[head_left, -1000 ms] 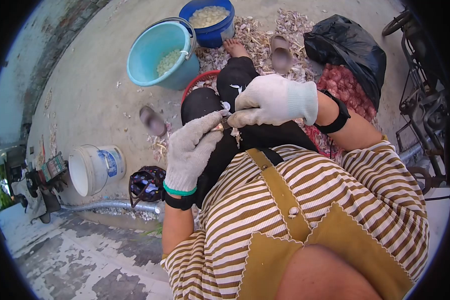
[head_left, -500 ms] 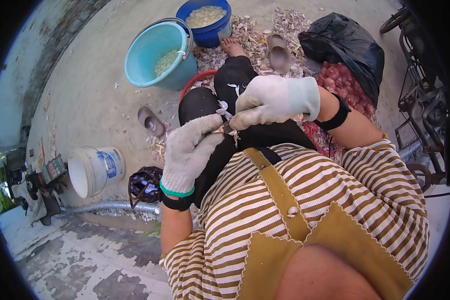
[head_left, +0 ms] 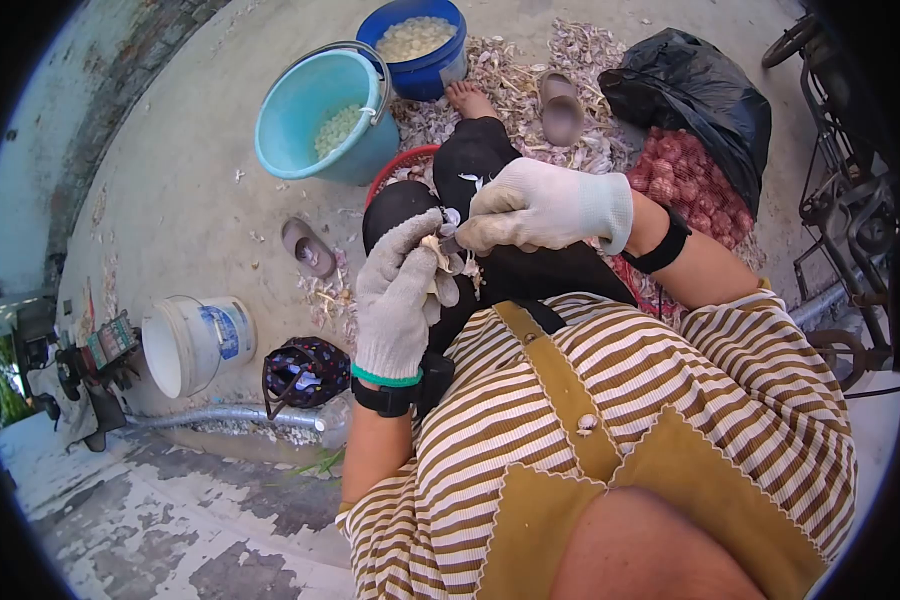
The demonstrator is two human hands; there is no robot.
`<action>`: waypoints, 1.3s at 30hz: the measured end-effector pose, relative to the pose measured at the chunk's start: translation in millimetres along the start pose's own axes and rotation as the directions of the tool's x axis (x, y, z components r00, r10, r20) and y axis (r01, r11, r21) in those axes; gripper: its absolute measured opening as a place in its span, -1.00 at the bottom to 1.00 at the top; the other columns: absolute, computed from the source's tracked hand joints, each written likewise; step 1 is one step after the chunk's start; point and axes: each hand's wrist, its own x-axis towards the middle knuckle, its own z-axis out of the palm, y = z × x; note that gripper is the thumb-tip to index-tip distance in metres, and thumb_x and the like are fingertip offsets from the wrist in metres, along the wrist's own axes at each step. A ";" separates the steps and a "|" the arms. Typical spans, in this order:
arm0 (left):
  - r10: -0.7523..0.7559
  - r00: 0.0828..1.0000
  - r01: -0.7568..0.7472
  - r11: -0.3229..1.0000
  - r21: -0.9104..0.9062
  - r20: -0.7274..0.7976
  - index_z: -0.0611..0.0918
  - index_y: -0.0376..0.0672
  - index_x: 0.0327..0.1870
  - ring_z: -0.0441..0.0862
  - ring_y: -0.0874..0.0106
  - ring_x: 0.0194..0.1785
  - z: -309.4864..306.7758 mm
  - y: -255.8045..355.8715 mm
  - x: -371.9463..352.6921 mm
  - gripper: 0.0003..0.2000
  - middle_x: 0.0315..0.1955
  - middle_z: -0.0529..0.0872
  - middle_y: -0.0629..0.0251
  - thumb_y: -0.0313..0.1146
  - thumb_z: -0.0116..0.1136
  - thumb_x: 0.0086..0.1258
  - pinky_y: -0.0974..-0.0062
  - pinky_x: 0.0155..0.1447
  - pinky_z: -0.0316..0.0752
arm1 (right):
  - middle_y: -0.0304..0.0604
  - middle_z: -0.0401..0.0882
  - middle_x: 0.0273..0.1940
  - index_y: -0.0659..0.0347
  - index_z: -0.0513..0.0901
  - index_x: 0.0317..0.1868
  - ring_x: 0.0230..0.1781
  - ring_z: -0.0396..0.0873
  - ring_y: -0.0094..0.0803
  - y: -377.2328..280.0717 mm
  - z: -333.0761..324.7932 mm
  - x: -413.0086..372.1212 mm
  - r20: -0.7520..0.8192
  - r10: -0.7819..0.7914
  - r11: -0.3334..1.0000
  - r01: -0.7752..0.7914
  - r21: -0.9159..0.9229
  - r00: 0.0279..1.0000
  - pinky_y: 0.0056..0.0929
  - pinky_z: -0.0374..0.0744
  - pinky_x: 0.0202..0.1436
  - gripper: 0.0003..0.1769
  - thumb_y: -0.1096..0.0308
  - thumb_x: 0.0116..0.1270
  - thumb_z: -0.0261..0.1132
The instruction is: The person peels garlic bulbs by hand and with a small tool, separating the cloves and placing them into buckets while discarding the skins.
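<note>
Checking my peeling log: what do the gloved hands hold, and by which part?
What looks like a small garlic piece, its sides in the fingertip grip of the left hand; the right hand pinches its upper end.

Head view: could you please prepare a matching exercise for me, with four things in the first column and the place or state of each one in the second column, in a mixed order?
Things
1. light blue bucket
2. dark blue bucket
3. white bucket
4. small pale piece

Place or state
a. lies on its side
b. held between the left hand and the right hand
c. nearly full of pale cloves
d. only a few pale cloves at the bottom

Pairs: 1-d, 2-c, 3-a, 4-b.
</note>
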 end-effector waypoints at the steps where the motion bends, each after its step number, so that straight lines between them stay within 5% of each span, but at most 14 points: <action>1: 0.000 1.000 0.000 1.000 0.000 0.001 0.48 -0.30 0.21 0.62 0.50 -0.32 1.7 2.0 -1.1 -0.67 -0.25 0.66 0.18 -0.39 0.05 0.49 0.71 -0.41 0.47 | -0.31 0.57 -0.56 0.31 0.72 -0.32 -0.61 0.38 -0.64 1.0 0.6 0.1 -0.001 0.000 1.000 0.000 0.000 1.000 -0.57 0.37 -0.57 -0.62 0.11 0.38 0.25; 3: -0.007 0.999 0.017 0.981 0.193 -0.051 0.49 -0.27 0.21 0.59 0.57 -0.41 6.2 8.4 -4.4 -0.68 -0.29 0.66 0.23 -0.42 0.02 0.49 0.76 -0.44 0.43 | -0.31 0.52 -0.60 0.30 0.71 -0.31 -0.62 0.38 -0.63 1.5 1.2 1.1 -0.049 -0.084 0.990 0.078 -0.115 0.995 -0.55 0.37 -0.58 -0.63 0.10 0.39 0.25; 6: 0.090 0.996 -0.083 0.967 0.239 -0.016 0.55 -0.25 0.15 0.55 0.65 -0.48 4.5 6.6 -3.9 -0.73 -0.30 0.69 0.28 -0.43 0.03 0.48 0.79 -0.51 0.33 | -0.31 0.45 -0.64 0.29 0.69 -0.31 -0.61 0.37 -0.66 -2.1 0.6 1.0 -0.038 -0.040 0.984 0.032 -0.173 0.998 -0.55 0.37 -0.58 -0.62 0.09 0.40 0.25; 10: 0.117 0.992 -0.115 0.991 0.068 -0.036 0.51 -0.25 0.14 0.58 0.62 -0.49 -9.3 3.8 -3.8 -0.74 -0.32 0.72 0.20 -0.45 0.01 0.47 0.78 -0.53 0.33 | -0.21 0.49 -0.63 0.25 0.67 -0.31 -0.61 0.48 -0.50 7.2 -3.2 -1.8 -0.063 -0.028 0.989 0.019 -0.148 0.998 -0.44 0.43 -0.52 -0.63 0.08 0.39 0.23; 12: 0.135 0.991 -0.133 0.989 0.058 -0.019 0.51 -0.24 0.13 0.59 0.58 -0.50 -13.5 3.6 -3.4 -0.74 -0.32 0.70 0.16 -0.42 0.03 0.48 0.75 -0.51 0.39 | -0.08 0.55 -0.56 0.20 0.66 -0.32 -0.53 0.58 -0.24 17.1 -1.2 1.1 -0.091 0.083 0.772 -0.122 -0.624 0.992 -0.31 0.49 -0.42 -0.65 0.06 0.37 0.22; 15: 0.131 0.991 -0.131 0.990 0.053 -0.011 0.51 -0.24 0.12 0.59 0.53 -0.51 -14.3 6.0 -0.6 -0.74 -0.32 0.69 0.11 -0.39 0.05 0.48 0.71 -0.49 0.46 | -0.01 0.63 -0.44 0.17 0.67 -0.33 -0.32 0.65 -0.06 9.0 0.1 -5.7 -0.119 0.099 0.823 -0.149 -0.548 0.988 -0.17 0.55 -0.23 -0.54 -0.08 0.38 0.14; 23: 0.103 0.991 -0.093 0.989 0.113 -0.081 0.48 -0.28 0.15 0.57 0.61 -0.52 -10.4 4.2 -3.7 -0.71 -0.34 0.71 0.20 -0.41 0.05 0.47 0.79 -0.57 0.29 | -0.08 0.60 -0.44 0.13 0.65 -0.24 -0.42 0.62 -0.10 -14.1 10.4 -12.3 -0.119 -0.215 0.789 0.101 -0.606 0.969 -0.26 0.56 -0.33 -0.70 0.06 0.30 0.28; 29: 0.023 0.996 -0.009 0.988 0.157 -0.085 0.53 -0.31 0.12 0.56 0.60 -0.51 -5.4 9.0 -7.9 -0.72 -0.37 0.70 0.22 -0.44 0.05 0.46 0.75 -0.52 0.35 | -0.08 0.61 -0.46 0.08 0.63 -0.32 -0.36 0.64 -0.12 -10.1 11.8 -6.1 -0.081 -0.238 0.718 0.119 -0.685 0.968 -0.19 0.58 -0.31 -0.70 0.04 0.35 0.16; 34: 0.044 0.995 -0.031 0.989 -0.145 0.089 0.48 -0.36 0.16 0.57 0.54 -0.49 -13.8 3.7 -9.4 -0.66 -0.40 0.65 0.16 -0.38 0.11 0.44 0.75 -0.51 0.43 | -0.07 0.62 -0.44 0.08 0.63 -0.31 -0.34 0.64 -0.12 -3.7 10.9 -2.2 -0.080 -0.261 0.795 0.168 -0.583 0.962 -0.21 0.57 -0.27 -0.74 0.09 0.35 0.18; 39: 0.022 0.998 0.002 0.941 -0.339 0.066 0.46 -0.35 0.19 0.60 0.46 -0.47 -10.5 -1.9 -7.1 -0.67 -0.36 0.66 0.11 -0.44 0.04 0.46 0.62 -0.42 0.55 | -0.04 0.61 -0.43 0.12 0.63 -0.28 -0.32 0.63 -0.09 4.4 10.5 3.9 -0.121 -0.194 0.886 0.121 -0.448 0.974 -0.22 0.55 -0.24 -0.75 0.11 0.34 0.21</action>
